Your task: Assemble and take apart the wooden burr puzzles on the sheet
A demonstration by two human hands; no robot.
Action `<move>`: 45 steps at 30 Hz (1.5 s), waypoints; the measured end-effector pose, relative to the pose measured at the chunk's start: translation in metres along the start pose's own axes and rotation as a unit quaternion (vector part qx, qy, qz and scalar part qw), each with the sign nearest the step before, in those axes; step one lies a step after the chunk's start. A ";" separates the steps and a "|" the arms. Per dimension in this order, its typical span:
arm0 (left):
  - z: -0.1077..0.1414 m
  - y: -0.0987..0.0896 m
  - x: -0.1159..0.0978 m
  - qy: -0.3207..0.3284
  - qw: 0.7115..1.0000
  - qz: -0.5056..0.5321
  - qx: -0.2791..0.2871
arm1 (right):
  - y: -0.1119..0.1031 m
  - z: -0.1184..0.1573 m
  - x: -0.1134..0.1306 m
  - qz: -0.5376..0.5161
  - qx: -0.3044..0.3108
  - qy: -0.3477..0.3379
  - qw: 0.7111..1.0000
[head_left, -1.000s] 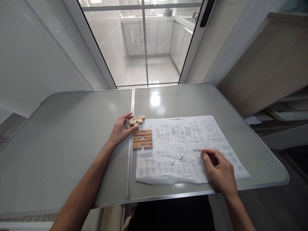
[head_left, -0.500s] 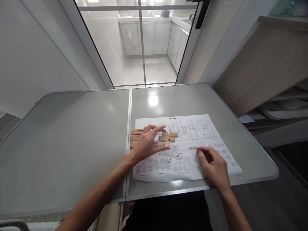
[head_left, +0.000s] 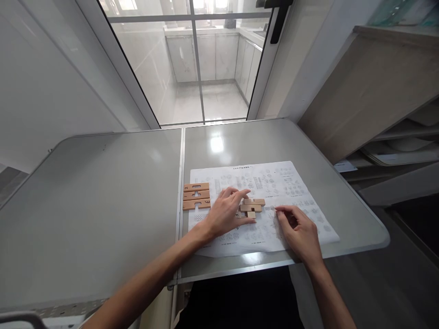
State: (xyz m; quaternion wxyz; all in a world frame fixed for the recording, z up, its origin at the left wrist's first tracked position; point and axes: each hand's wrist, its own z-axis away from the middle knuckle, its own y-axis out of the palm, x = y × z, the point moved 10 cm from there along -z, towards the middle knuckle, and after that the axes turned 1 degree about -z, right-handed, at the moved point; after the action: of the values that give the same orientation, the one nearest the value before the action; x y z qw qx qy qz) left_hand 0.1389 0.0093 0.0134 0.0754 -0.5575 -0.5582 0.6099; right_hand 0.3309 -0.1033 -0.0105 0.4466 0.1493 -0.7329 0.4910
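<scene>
My left hand (head_left: 228,210) reaches over a small group of pale, notched wooden puzzle pieces (head_left: 253,208), with its thumb on their near side and its fingers on the far side. The pieces lie side by side, slightly staggered, on a printed paper sheet (head_left: 212,249); the hand hides their left ends. Left of that hand, three browner notched wooden pieces (head_left: 196,195) with numbers on them lie in a row at the sheet's left edge. Resting on the right part of the sheet, my right hand (head_left: 302,228) has its thumb and fingertips drawn together, and nothing shows in it.
The grey table (head_left: 103,205) has a metal seam (head_left: 181,183) just left of the sheet. Beyond its far edge stands a glazed door (head_left: 199,68) with a black handle (head_left: 279,23). A wooden shelf unit (head_left: 370,82) stands to the right.
My left hand has moved right and slightly nearer, sliding the pale pieces with it away from the numbered ones, which now show fully. My right hand stays in nearly the same place.
</scene>
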 end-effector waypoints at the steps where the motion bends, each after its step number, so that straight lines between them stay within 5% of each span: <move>1: 0.000 0.000 0.000 0.001 1.000 -0.003 0.003 | 0.000 0.000 0.000 0.001 0.001 0.000 1.000; 14: 0.020 -0.027 0.005 0.053 0.995 -0.082 -0.023 | 0.012 -0.006 0.029 0.019 0.047 -0.102 0.994; 27: 0.027 -0.030 0.005 0.099 0.992 -0.077 -0.012 | 0.044 -0.026 0.048 0.069 0.128 -0.171 0.975; 38: 0.024 -0.040 0.008 0.042 0.999 -0.017 -0.030 | 0.015 0.001 0.092 0.010 -0.010 -0.340 0.940; 41: 0.024 -0.048 0.013 -0.011 0.995 0.076 -0.063 | 0.013 0.012 0.109 -0.005 -0.033 -0.370 0.928; 45: 0.025 -0.042 0.016 -0.062 0.967 0.243 -0.040 | 0.015 0.023 0.126 -0.029 -0.051 -0.389 0.919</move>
State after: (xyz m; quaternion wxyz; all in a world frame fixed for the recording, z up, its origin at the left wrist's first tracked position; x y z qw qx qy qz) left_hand 0.0923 0.0211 0.0298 -0.1325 -0.6399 -0.4333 0.6207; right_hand 0.2393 -0.0881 0.0788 0.1473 0.3266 -0.8685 0.3426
